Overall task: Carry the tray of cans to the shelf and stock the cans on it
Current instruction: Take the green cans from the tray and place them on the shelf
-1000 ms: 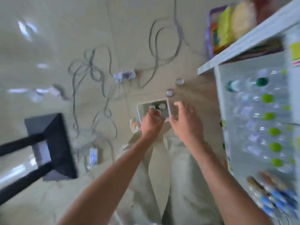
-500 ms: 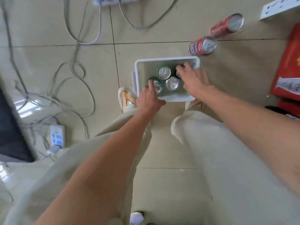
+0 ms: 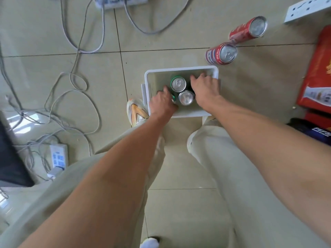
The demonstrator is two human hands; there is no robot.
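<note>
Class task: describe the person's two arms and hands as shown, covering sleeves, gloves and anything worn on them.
Both arms are bare from hand to the frame's edge; no sleeve shows. The left hand and right hand wear no gloves, and no watch, ring or bracelet is visible.

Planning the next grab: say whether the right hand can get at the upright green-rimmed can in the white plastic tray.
Probably yes: the right hand is already inside the white plastic tray, beside the green-rimmed can, whose top is uncovered.
</note>
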